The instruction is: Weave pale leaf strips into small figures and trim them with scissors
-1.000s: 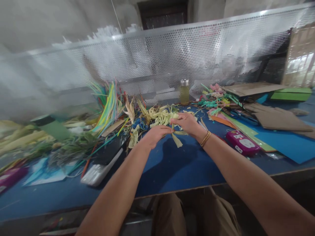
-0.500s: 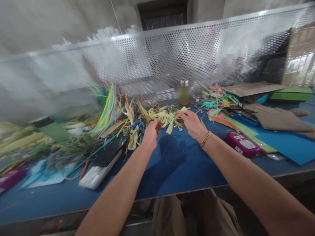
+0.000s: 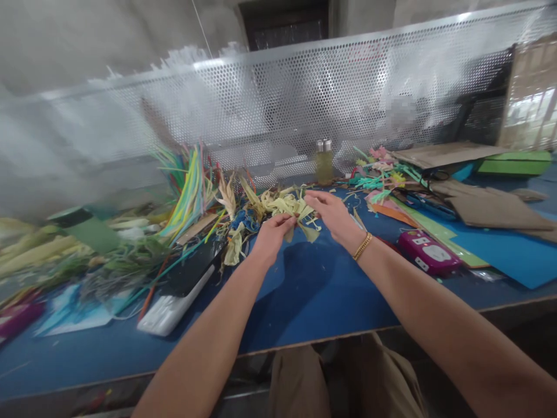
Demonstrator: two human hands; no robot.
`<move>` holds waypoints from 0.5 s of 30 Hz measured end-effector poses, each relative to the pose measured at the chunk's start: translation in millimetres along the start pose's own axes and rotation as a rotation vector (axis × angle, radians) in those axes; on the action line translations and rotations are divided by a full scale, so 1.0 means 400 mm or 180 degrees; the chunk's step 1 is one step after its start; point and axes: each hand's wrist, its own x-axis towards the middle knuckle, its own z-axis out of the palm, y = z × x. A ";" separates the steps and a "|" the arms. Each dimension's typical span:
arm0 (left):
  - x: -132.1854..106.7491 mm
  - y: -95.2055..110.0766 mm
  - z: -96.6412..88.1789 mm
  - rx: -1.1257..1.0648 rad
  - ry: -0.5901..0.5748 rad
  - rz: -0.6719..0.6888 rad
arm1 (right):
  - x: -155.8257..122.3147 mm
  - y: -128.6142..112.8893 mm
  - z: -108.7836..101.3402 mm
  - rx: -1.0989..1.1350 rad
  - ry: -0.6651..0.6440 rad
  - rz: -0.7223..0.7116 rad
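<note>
Pale yellow-green strips of what looks like dried corn husk [image 3: 290, 205] lie heaped at the middle of the blue table. My left hand [image 3: 273, 237] pinches a husk strip at the near edge of the heap, thumb against fingers. Just right of it, my right hand [image 3: 334, 216] has its fingers stretched out over the right side of the husk, with a gold bracelet at the wrist. A loose husk end hangs between both hands. Whether the right fingertips touch the husk is hard to see.
Left of the hands lie coloured pipe-cleaner-like stems [image 3: 191, 194], a black-and-white device [image 3: 174, 299] and green plant material. To the right are a purple power strip [image 3: 429, 251], blue sheets [image 3: 511, 264] and cardboard [image 3: 487, 203]. A bottle [image 3: 324, 165] stands behind, before a perforated metal panel [image 3: 304, 110].
My left hand has shifted slightly right onto the husk. The right hand's fingers have straightened, and the pale piece at its fingertips is no longer visible there.
</note>
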 end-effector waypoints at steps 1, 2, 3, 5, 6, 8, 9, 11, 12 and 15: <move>-0.002 0.003 0.000 0.0025 -0.0051 0.0013 | 0.005 -0.008 -0.012 -0.0124 0.0075 -0.0141; -0.004 0.007 0.001 0.0073 -0.0110 0.0031 | 0.008 -0.015 -0.023 -0.0289 0.0057 -0.0273; -0.007 0.011 0.001 0.0133 -0.0178 0.0045 | 0.009 -0.023 -0.032 -0.0483 -0.0045 -0.0379; -0.014 0.019 0.003 0.0251 -0.0329 0.0015 | 0.005 -0.033 -0.041 -0.0754 -0.0502 -0.0451; -0.018 0.023 0.003 0.0286 -0.0398 -0.0035 | 0.001 -0.036 -0.041 -0.0794 -0.0771 -0.0421; -0.025 0.029 0.005 0.0302 -0.0501 -0.0160 | -0.009 -0.038 -0.034 -0.0694 -0.1185 -0.0305; -0.028 0.032 0.005 0.0290 -0.0539 -0.0222 | -0.012 -0.037 -0.029 -0.0606 -0.1263 -0.0248; -0.030 0.035 0.005 0.0228 -0.0601 -0.0354 | -0.017 -0.033 -0.018 -0.0446 -0.1222 -0.0147; -0.030 0.035 0.004 0.0185 -0.0625 -0.0419 | -0.017 -0.031 -0.014 -0.0383 -0.1160 -0.0098; -0.025 0.032 0.000 0.0086 -0.0702 -0.0567 | -0.016 -0.024 -0.004 -0.0288 -0.0959 -0.0002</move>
